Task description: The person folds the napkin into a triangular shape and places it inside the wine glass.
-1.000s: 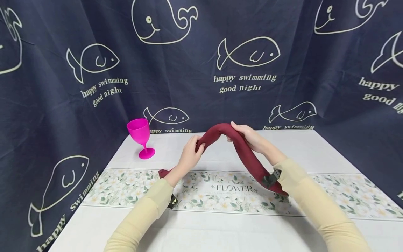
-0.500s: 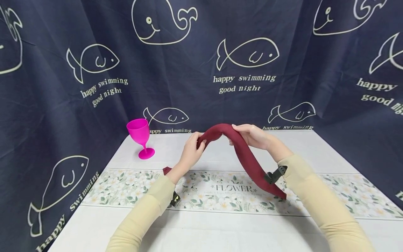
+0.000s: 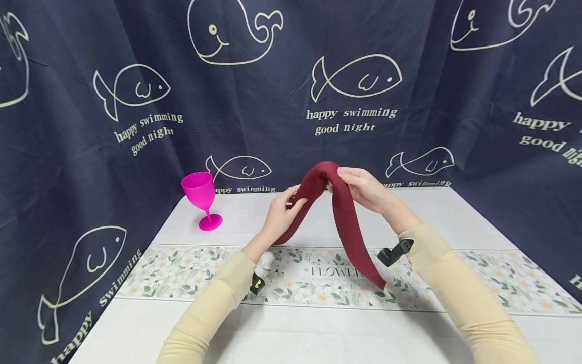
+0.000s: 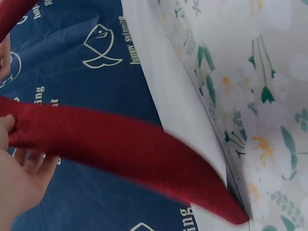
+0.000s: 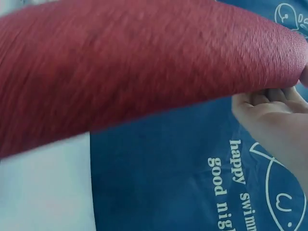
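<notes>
A dark red cloth point(image 3: 350, 227), folded into a long strip, is held up in an arch, its peak between my two hands. My left hand point(image 3: 279, 212) grips it on the left side of the arch, thumb toward me. On the other side my right hand point(image 3: 364, 188) pinches the cloth close to the peak. One tapered end hangs over the table runner point(image 3: 204, 268) at the right; the left end slopes down behind my left hand. In the left wrist view that end of the cloth point(image 4: 125, 144) reaches down toward the floral print.
A bright pink goblet point(image 3: 200, 194) stands upright at the back left of the white table point(image 3: 245, 222). Behind the table hangs a dark blue curtain point(image 3: 282, 101) with fish and whale outlines. Each wrist carries a small black camera mount.
The arch has risen and narrowed. The right tail has swung left, away from the right wrist mount, and both hands have lifted slightly, the left also shifting right.
</notes>
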`<state>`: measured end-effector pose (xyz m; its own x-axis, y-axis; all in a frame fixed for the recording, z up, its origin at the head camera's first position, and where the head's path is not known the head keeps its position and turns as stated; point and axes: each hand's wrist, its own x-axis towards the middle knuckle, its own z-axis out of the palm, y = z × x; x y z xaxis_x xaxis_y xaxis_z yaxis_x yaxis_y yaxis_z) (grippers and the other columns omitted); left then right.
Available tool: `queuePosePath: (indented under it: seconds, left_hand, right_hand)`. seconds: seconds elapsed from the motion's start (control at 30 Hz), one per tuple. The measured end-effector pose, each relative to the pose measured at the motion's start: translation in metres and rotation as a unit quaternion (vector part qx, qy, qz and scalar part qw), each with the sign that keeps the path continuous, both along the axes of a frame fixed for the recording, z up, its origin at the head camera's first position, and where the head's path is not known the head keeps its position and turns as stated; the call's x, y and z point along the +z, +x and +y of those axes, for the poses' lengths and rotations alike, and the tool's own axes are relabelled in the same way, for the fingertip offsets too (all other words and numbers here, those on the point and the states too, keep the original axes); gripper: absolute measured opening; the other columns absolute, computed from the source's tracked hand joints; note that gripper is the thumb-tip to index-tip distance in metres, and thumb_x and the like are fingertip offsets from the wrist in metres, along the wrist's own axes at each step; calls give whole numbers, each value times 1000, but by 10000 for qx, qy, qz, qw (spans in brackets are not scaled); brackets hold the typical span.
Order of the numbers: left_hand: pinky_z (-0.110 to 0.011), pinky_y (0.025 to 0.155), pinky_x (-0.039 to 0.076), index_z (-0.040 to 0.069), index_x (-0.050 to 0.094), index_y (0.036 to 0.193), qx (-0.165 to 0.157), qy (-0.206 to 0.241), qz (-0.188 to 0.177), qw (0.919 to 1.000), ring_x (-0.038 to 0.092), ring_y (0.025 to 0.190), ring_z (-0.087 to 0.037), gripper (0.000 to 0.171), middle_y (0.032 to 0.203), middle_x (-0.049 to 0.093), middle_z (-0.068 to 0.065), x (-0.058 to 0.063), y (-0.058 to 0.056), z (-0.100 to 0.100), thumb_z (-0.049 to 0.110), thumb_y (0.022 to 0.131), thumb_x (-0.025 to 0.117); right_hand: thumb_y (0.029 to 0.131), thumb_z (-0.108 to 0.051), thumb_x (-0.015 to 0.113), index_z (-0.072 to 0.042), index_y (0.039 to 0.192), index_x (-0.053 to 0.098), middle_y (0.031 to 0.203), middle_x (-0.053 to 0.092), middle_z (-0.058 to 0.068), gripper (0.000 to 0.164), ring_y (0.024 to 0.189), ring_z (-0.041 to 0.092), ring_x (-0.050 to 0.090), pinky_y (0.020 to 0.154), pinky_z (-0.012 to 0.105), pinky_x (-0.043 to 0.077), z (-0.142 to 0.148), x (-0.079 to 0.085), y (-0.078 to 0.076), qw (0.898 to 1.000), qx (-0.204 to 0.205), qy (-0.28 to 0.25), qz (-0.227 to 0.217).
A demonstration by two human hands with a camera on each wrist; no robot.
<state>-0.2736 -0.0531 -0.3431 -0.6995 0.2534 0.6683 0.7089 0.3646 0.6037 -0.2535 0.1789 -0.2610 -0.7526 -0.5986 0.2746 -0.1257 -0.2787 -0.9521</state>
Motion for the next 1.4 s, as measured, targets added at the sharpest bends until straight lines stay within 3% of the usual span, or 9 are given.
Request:
queuePosePath:
  seconds: [0.23,0.37,0.47,0.57,0.67,0.87,1.0,1.17,1.4]
  left_hand:
    - [-26,73,54,9,61,122,-205,-151,-612,9978,67,85,-18,39,99,72,-9,5,0,-3,22,85,69]
    - [-24,72,52,10,63,118,-424,-87,-1066,9934,66,82,-15,36,100,72,-7,6,0,-2,21,84,71]
    - [-23,71,52,9,59,121,-614,87,-1167,9912,65,81,-16,41,101,71,-9,6,1,1,18,83,71]
    - [-25,71,54,3,45,125,-750,425,-999,9913,66,80,-23,51,103,68,-15,5,2,4,12,83,71]
    - [-29,73,56,1,38,120,-696,707,-559,9935,65,86,-27,50,106,62,-18,5,4,8,7,83,70]
    - [-26,77,54,8,64,105,-353,336,359,9982,62,93,-18,22,99,62,-7,9,4,16,9,84,69]
    - [-21,73,51,12,67,116,-312,-63,635,9975,58,86,-14,30,92,58,-6,11,5,20,9,86,67]
    - [-19,60,43,7,66,118,-285,-196,822,9960,48,71,-15,32,84,53,-7,12,8,26,6,86,67]
    - [-19,60,53,4,72,91,-140,247,442,9986,62,81,-17,12,86,62,-8,16,9,31,-1,81,69]
  right_hand:
    - [99,-15,45,-7,107,62,93,68,5,21,86,12,67,79,22,54,-5,10,3,9980,-525,-222,287]
    - [99,-11,45,-7,112,61,98,67,5,21,88,13,68,79,23,54,-5,15,3,9974,-492,-390,342]
    - [98,-5,45,-7,113,61,102,67,5,23,90,12,67,78,22,54,-5,17,4,9975,-357,-461,409]
    - [96,1,44,-6,116,60,104,67,5,26,91,12,66,79,21,53,-5,19,5,9972,-277,-453,520]
    - [94,4,45,-4,118,58,104,66,6,28,91,12,65,81,22,53,-5,22,5,9966,-359,-377,634]
    - [90,-2,57,-5,117,59,102,68,2,27,91,11,64,87,21,50,-6,29,5,9875,-1212,107,1002]
    - [88,-9,63,-6,116,62,99,69,-3,28,92,10,64,90,21,48,-9,28,4,9701,-1945,561,1339]
    - [88,-16,65,-4,120,60,102,69,-6,34,93,9,65,88,21,49,-12,26,6,9486,-2470,1011,1699]
    - [89,-19,64,-3,119,59,100,70,-5,35,89,9,66,84,21,50,-17,27,7,9344,-2800,1006,1959]
